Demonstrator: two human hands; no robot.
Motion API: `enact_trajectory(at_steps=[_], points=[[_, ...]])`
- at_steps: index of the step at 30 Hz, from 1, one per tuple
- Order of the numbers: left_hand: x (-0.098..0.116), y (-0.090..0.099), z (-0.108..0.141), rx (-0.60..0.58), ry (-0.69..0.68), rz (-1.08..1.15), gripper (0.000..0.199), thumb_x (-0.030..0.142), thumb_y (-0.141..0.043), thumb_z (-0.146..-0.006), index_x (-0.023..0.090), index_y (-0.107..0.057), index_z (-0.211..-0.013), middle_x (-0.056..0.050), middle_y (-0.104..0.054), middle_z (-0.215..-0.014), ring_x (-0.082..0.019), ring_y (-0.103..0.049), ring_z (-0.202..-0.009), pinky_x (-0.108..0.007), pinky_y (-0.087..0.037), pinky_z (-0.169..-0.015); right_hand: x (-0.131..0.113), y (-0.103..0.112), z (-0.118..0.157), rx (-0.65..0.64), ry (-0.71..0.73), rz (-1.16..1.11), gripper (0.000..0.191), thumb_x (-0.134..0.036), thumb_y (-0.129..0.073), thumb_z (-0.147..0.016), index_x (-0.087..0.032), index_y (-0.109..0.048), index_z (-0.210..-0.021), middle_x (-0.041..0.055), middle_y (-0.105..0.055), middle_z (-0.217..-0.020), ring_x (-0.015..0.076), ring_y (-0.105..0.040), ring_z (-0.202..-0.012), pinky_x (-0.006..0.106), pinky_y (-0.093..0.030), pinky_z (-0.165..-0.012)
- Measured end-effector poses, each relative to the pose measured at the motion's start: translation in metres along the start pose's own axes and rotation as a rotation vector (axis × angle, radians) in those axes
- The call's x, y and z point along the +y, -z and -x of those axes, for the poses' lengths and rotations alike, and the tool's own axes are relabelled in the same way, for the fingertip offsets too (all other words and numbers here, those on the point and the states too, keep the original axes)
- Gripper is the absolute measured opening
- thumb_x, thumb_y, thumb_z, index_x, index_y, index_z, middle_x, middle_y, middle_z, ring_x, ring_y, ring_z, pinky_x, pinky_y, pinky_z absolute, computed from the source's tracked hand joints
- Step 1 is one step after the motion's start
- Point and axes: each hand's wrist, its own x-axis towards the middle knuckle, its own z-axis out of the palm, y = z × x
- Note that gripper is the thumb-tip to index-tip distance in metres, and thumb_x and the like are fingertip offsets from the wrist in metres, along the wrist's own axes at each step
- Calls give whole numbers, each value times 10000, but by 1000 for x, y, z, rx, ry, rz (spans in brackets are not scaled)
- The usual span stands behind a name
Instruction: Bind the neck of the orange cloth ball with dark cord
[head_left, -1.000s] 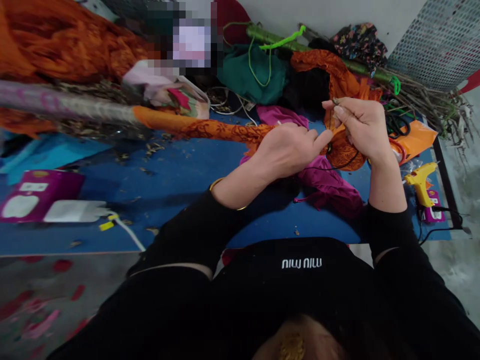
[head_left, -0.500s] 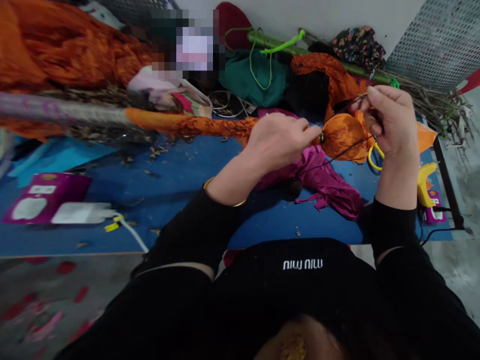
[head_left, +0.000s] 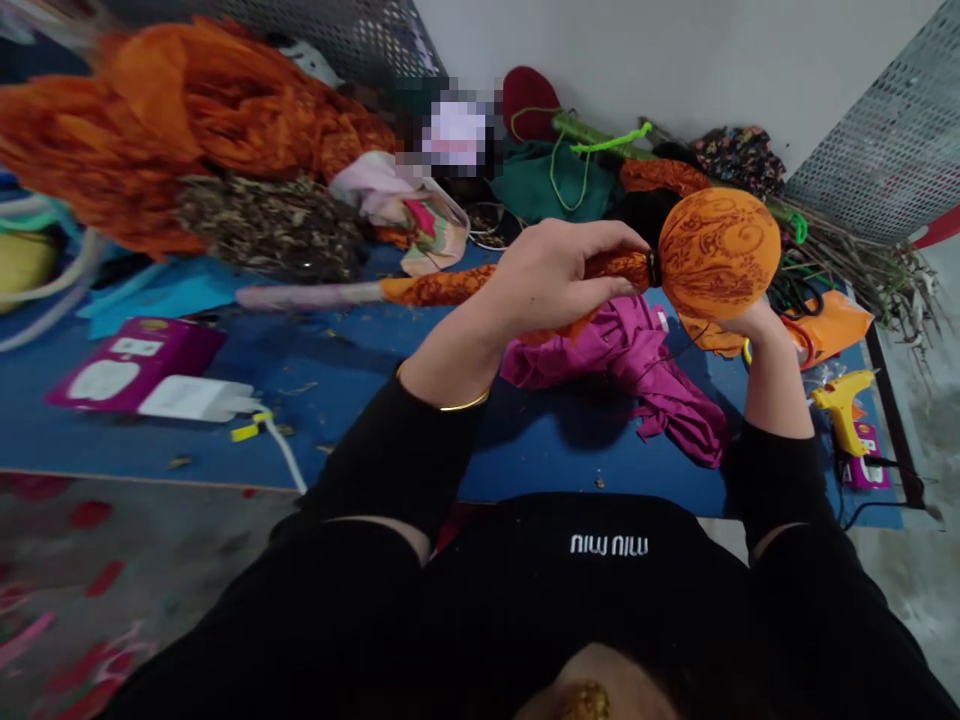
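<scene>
The left hand (head_left: 559, 275) is curled around the cloth-wrapped neck of a stick (head_left: 435, 288), thumb and fingers closing on the orange patterned fabric near a black tie (head_left: 654, 268). Just beyond that tie, at the right end of the stick, the same sort of fabric is drawn smooth over a rounded orange head (head_left: 720, 255), raised above the blue surface (head_left: 551, 460). The right hand (head_left: 752, 320) is behind and under this head, mostly hidden by it, so whether its fingers are spread or pinching something cannot be told. To the left, the wrapping ends and a pale, purplish length of the stick (head_left: 307, 296) shows. Crumpled magenta cloth (head_left: 675, 405) lies below the hands, nearer the person. At right, a yellow glue gun (head_left: 847, 405) lies near an orange packet (head_left: 836, 320). Well to the left are a purple box (head_left: 135, 360) with a white adapter (head_left: 191, 398) beside it, and, farther back, dried leaves (head_left: 270, 230) before heaped orange cloth (head_left: 202, 100).
</scene>
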Motion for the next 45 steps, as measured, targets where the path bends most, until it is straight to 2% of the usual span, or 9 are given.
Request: enact_trajectory(at_steps=[5,12,19,22,26,28,33,41,45], points=[[-6,-1,-1,126,8,-46,442,398,-674,-949,306,-763,-1372,-39,-841,-1287,-301,-777,-1176,-407,-569,-1020,-15,-32,19,-160,-63,-35,382,-497,-940,-681,-251,-835,-953,64,-855,-1175,303,-768,-1203,530,-583,-1220],[-6,-8,-5,155,39,-17,437,359,-681,-958,287,-751,-1383,-48,-834,-1299,-294,-769,-1190,-405,-566,-1027,-33,-87,41,-169,14,-105,525,-774,-745,-831,-251,-695,-819,23,-731,-810,203,-722,-853,382,-638,-904],[-7,-4,-12,170,140,-31,474,322,-648,-962,233,-744,-1418,-89,-805,-1371,-317,-755,-1230,-430,-552,-1074,-81,-88,75,36,566,415,517,-579,-440,-1124,-227,-623,-794,19,-585,-724,155,-521,-671,313,-425,-672],[-7,-5,-12,162,141,-35,478,323,-648,-966,236,-734,-1428,-84,-797,-1383,-317,-746,-1254,-431,-548,-1087,-86,-83,73,58,405,480,512,-557,-455,-1106,-230,-558,-726,3,-521,-674,153,-480,-645,312,-380,-653],[-10,-7,-11,167,135,-32,444,335,-661,-968,269,-740,-1400,-65,-813,-1317,-298,-751,-1218,-411,-552,-1060,-75,-56,47,-421,-127,639,479,-572,-691,-948,-223,-552,-651,-39,-453,-563,130,-414,-575,302,-323,-608],[-12,-7,-11,173,119,-26,415,344,-667,-963,286,-750,-1365,-51,-822,-1277,-287,-755,-1185,-400,-554,-1042,-67,-39,32,-393,-234,600,398,-522,-693,-936,-212,-604,-705,-35,-513,-585,138,-477,-589,294,-380,-629],[-12,-5,-9,167,93,-5,405,370,-673,-956,276,-751,-1342,-49,-823,-1246,-287,-753,-1160,-403,-552,-1030,-42,-9,12,359,-104,819,212,-365,-774,-845,-195,-677,-927,105,-713,-1054,247,-667,-948,437,-548,-958],[-7,-2,-6,152,88,11,384,388,-673,-957,265,-756,-1312,-46,-823,-1178,-296,-750,-1132,-413,-547,-1012,-21,12,2,449,65,607,190,-377,-710,-864,-206,-720,-946,114,-729,-1076,294,-714,-1124,525,-579,-1099],[-6,-3,-5,116,72,25,396,386,-669,-953,274,-752,-1324,-46,-821,-1205,-281,-750,-1127,-399,-549,-1010,-23,-31,14,20,67,222,406,-540,-841,-776,-227,-718,-1004,91,-783,-1096,282,-745,-1088,490,-613,-1077]])
